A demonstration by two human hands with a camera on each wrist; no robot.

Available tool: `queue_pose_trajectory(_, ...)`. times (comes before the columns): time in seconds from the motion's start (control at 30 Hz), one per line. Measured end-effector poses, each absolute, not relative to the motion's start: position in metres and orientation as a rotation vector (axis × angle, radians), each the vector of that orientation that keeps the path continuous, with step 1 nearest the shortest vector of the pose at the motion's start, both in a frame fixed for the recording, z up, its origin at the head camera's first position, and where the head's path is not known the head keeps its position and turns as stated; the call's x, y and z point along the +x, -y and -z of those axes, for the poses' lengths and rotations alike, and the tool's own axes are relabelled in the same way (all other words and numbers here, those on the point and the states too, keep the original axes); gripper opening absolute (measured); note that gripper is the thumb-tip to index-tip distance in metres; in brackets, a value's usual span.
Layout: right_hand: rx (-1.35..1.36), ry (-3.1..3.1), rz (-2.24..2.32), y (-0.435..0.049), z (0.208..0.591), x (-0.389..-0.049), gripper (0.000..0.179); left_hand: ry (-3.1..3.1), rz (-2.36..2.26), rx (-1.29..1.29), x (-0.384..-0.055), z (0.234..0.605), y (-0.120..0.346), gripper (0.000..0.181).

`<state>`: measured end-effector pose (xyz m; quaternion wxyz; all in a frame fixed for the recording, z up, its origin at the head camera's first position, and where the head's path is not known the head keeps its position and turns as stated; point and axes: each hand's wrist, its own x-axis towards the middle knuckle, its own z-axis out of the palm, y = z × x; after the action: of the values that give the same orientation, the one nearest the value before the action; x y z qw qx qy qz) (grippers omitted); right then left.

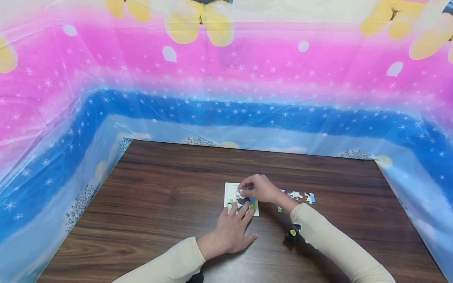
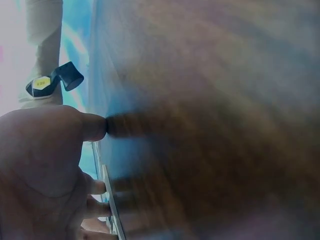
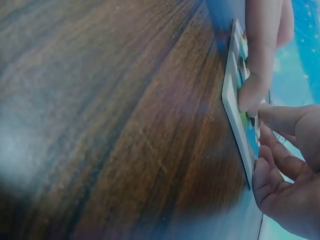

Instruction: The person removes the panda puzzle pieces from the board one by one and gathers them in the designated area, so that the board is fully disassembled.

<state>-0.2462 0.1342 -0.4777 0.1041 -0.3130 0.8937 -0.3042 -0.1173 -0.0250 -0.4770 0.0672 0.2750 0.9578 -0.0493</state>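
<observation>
A small white-framed jigsaw board (image 1: 227, 190) lies on the table, partly filled with a black, white and green picture (image 1: 242, 201). My left hand (image 1: 233, 232) rests flat with its fingers spread over the near part of the board. In the right wrist view, a left fingertip (image 3: 250, 93) presses on the picture beside the frame (image 3: 230, 95). Above the far right part of the board is my right hand (image 1: 261, 189), with bent fingers and thumb pinching a small puzzle piece (image 1: 244, 193), mostly hidden by the fingers.
Several loose puzzle pieces (image 1: 305, 197) lie right of the board, partly behind my right forearm. The dark wooden table (image 1: 159, 196) meets a patterned cloth (image 1: 226, 112) at its back and sides. A black wrist camera (image 1: 293, 232) sits under the right sleeve.
</observation>
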Motion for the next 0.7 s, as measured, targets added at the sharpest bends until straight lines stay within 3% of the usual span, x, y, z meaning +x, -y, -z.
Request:
queue_pose_trajectory(0.2,-0.965,-2.638,0.857,-0.131,0.477,-0.245,0.011,-2.880,0.139,0.850,-0.121,0.475,0.026,0.078)
queue_pose_trajectory(0.57,-0.791,-2.709,0.807,-0.122,0.476,-0.240,0.014,-2.859,0.098,0.824,-0.121,0.474,0.026,0.078)
queue_pose_trajectory(0.7,-0.827,-2.732,0.766,-0.122,0.476,-0.240,0.007,-2.864,0.081,0.827,-0.121,0.475,0.026,0.078)
